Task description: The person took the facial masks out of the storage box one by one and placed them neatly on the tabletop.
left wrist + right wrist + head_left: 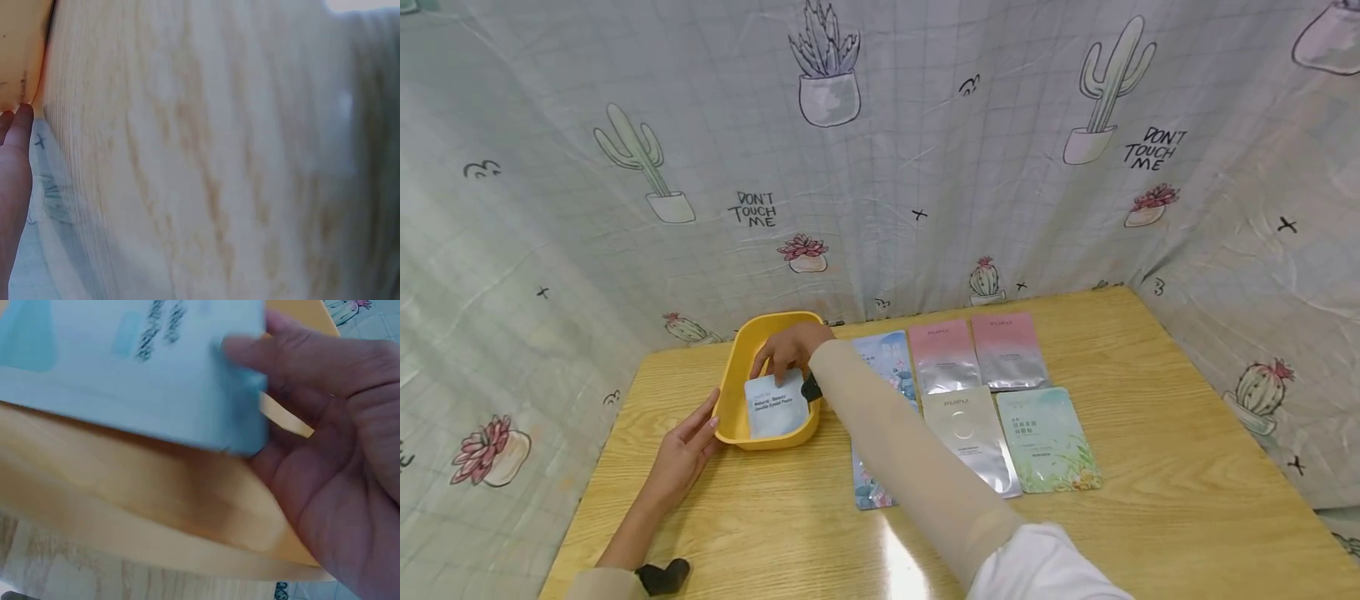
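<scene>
A yellow plastic bin stands at the left of the table. My right hand is inside it and pinches a pale blue packet by its edge. The packet's print reads "Natural Beauty Double Eyelid Paste". In the right wrist view the thumb of the right hand presses the face of the packet, with the other fingers behind it. My left hand touches the bin's left side with extended fingers; its fingertips meet the outer wall in the left wrist view.
Right of the bin lie several flat sachets: a blue floral one partly hidden by my right forearm, two pink-silver ones, a beige-silver one and a green one. Behind the wooden table hangs a cactus-print curtain.
</scene>
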Demonstrator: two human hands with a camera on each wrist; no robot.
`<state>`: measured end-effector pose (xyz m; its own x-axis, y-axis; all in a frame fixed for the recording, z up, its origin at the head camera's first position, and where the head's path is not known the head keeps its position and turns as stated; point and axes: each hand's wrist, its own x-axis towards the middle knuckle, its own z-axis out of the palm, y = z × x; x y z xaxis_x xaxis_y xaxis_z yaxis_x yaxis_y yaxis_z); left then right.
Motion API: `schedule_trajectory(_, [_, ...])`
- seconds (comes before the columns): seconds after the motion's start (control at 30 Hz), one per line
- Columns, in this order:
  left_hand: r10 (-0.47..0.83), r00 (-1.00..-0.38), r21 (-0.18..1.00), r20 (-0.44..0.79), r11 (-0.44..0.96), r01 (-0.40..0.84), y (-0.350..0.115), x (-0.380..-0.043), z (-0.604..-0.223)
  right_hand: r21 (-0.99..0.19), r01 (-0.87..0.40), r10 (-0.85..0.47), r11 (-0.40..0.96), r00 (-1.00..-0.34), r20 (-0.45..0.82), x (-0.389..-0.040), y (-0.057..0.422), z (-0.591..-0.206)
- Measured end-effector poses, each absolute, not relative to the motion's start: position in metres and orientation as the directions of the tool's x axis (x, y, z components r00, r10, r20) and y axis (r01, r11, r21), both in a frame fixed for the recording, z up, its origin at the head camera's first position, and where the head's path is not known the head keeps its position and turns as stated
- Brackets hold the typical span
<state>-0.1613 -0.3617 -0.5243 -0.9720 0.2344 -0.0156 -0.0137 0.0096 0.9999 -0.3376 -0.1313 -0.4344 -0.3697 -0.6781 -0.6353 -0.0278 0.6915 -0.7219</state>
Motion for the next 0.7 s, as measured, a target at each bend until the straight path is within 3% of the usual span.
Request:
schedule_trajectory(0.23, [0.215, -0.976, 1.0, -0.027, 0.014, -0.025, -0.362, -0.16, -0.524, -0.796, -0.126, -0.769, 0.593, -0.384, -0.512, -0.337, -0.127, -0.444])
schedule_trajectory(0.47, [0.208, -0.978, 0.999, -0.035, 0.006, -0.034, -0.36, -0.161, -0.526, -0.834, 0.097, -0.746, 0.543, -0.401, -0.532, -0.336, -0.125, -0.446])
schedule_trajectory(0.7, [0.214, -0.977, 1.0, -0.01, -0.021, -0.015, -0.361, -0.161, -0.528, -0.882, 0.082, -0.806, 0.463, -0.374, -0.458, -0.337, -0.122, -0.447])
